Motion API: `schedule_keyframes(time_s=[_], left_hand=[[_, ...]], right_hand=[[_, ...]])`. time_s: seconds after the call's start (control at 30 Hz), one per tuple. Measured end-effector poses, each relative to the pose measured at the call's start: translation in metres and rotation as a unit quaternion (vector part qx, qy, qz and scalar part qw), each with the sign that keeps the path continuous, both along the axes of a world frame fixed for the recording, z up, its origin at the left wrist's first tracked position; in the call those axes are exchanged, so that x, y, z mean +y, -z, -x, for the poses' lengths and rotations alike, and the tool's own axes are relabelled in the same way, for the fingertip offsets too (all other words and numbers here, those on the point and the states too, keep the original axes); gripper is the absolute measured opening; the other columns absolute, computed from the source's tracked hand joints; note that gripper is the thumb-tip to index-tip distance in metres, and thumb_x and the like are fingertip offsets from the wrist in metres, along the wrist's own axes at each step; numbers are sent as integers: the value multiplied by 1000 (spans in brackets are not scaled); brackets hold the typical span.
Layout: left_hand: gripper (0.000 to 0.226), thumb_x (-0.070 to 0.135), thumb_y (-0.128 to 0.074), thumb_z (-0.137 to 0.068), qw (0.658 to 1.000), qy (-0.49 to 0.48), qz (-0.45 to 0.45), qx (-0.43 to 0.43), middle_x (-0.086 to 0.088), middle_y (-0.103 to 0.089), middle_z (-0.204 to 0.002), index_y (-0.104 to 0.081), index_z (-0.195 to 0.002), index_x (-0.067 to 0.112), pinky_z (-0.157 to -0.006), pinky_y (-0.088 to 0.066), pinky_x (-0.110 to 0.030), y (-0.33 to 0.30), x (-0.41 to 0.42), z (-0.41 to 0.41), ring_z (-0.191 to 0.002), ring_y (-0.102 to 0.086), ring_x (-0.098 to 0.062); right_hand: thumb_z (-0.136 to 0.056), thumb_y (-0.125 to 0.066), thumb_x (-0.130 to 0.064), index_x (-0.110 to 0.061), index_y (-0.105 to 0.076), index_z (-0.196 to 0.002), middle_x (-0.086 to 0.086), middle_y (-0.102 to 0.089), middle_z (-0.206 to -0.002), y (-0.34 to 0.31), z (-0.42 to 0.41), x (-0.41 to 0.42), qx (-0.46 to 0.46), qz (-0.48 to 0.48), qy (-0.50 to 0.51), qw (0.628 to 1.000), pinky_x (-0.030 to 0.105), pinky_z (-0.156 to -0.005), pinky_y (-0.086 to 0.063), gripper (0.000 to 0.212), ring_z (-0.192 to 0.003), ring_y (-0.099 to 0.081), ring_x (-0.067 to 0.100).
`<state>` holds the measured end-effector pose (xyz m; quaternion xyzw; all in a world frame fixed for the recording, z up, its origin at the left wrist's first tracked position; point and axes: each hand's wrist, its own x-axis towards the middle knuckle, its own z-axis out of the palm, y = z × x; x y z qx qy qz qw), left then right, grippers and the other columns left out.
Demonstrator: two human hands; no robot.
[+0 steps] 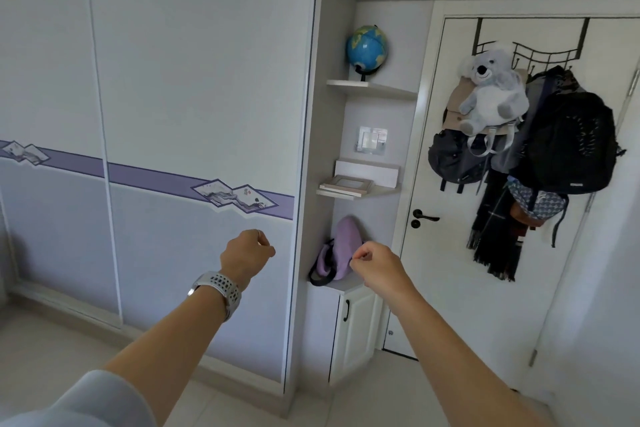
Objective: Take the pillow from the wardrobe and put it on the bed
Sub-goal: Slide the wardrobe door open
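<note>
A tall wardrobe (pixel 194 80) with pale sliding doors and a purple band fills the left and middle of the head view; its doors are closed, so the pillow and everything inside are hidden. No bed is in view. My left hand (pixel 246 255), with a white watch on the wrist, is stretched out in front of the right sliding door, fingers curled shut around nothing. My right hand (pixel 375 263) is held out beside the wardrobe's right edge, also curled into a loose fist with nothing in it.
Right of the wardrobe, corner shelves carry a globe (pixel 366 47), books (pixel 348 184) and a purple bag (pixel 341 253) over a small white cabinet (pixel 356 329). A white door (pixel 450 288) at the right holds hanging backpacks (pixel 571 146), scarves and a plush koala (pixel 491 90). Pale tiled floor lies below.
</note>
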<state>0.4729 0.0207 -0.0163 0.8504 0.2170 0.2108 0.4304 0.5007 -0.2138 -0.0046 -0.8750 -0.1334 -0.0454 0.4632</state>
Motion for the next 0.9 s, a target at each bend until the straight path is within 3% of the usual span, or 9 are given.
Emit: schedule_keyframes(time_s=[0.17, 0.27, 0.37, 0.47, 0.57, 0.67, 0.8, 0.9], left_hand=[[4, 18, -61, -85, 998, -45, -47, 3, -6, -65, -80, -62, -87, 15, -69, -51, -33, 14, 13, -71, -79, -66, -26], [10, 21, -62, -86, 998, -56, -33, 10, -8, -63, -85, -58, -91, 13, -75, -53, -36, 17, 22, -128, -85, -66, -29], [24, 26, -64, -87, 998, -57, -14, 22, -17, -59, -105, -56, -101, 8, -91, -51, -47, 16, 30, -186, -98, -61, -36], [32, 32, -63, -87, 993, -97, -54, 39, -18, -53, -117, -56, -108, 9, -97, -42, -43, 16, 37, -235, -107, -52, -36], [33, 34, -62, -86, 988, -118, -90, 45, -17, -51, -120, -57, -109, 10, -98, -32, -38, 18, 42, -270, -111, -47, -34], [35, 34, -61, -87, 984, -121, -123, 46, -16, -52, -120, -56, -111, 9, -98, -29, -36, 16, 51, -300, -112, -45, -32], [45, 33, -61, -87, 976, -117, -180, 30, -17, -49, -129, -51, -122, 7, -103, -26, -38, 11, 68, -337, -123, -40, -31], [62, 35, -63, -85, 966, -115, -231, 13, -11, -30, -149, -38, -138, 15, -105, -34, -49, 10, 84, -364, -136, -26, -33]], right_hand=[[-81, -57, -8, -22, -59, -79, -13, -56, -64, 17, -87, 21, -12, 17, -25, 999, 6, -46, -35, 14, -57, -51, 1], [-82, -58, -12, -19, -64, -93, -8, -63, -78, 23, -151, 33, -18, 23, -48, 998, 15, -56, -39, 13, -66, -56, 8], [-83, -58, -17, -22, -64, -100, -5, -64, -87, 21, -213, 46, -30, 66, -70, 995, 20, -62, -40, 18, -77, -56, 15], [-83, -57, -16, -18, -63, -101, 0, -68, -89, 20, -265, 59, -39, 92, -106, 989, 29, -73, -47, 20, -84, -61, 20], [-82, -57, -19, -20, -62, -103, -3, -67, -85, 21, -305, 72, -54, 111, -124, 985, 29, -69, -45, 21, -83, -61, 20], [-83, -57, -18, -17, -61, -111, 2, -68, -98, 23, -335, 87, -59, 117, -144, 981, 32, -78, -46, 29, -94, -61, 24], [-87, -57, -20, -13, -52, -126, 8, -59, -125, 20, -369, 113, -142, 181, -149, 962, 34, -84, -45, 39, -112, -55, 28], [-87, -55, -16, -12, -46, -126, 8, -49, -130, 20, -387, 135, -263, 258, -135, 920, 34, -80, -43, 41, -115, -48, 29]])
